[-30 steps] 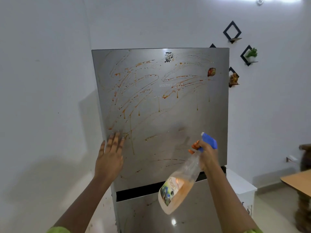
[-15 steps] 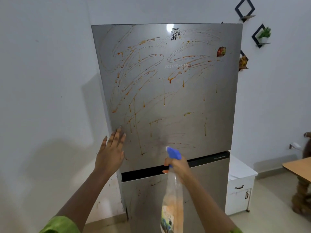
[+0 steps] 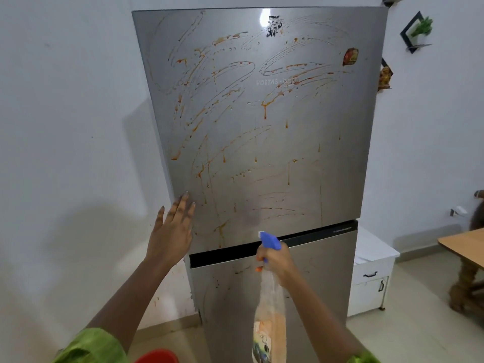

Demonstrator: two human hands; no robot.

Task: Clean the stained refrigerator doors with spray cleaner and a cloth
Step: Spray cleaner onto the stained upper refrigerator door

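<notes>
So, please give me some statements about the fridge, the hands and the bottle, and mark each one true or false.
1. The right hand holds the spray bottle by its blue nozzle end. True.
2. The left hand holds a cloth. False: it is bare and open, at the left edge of the upper door.
3. The upper door has orange streaks and drips. True.
4. The upper door stands wide open. False: it is shut.
5. A white cabinet stands to the right of the fridge. True.
6. The bottle is empty. False: orange liquid fills its lower part.
</notes>
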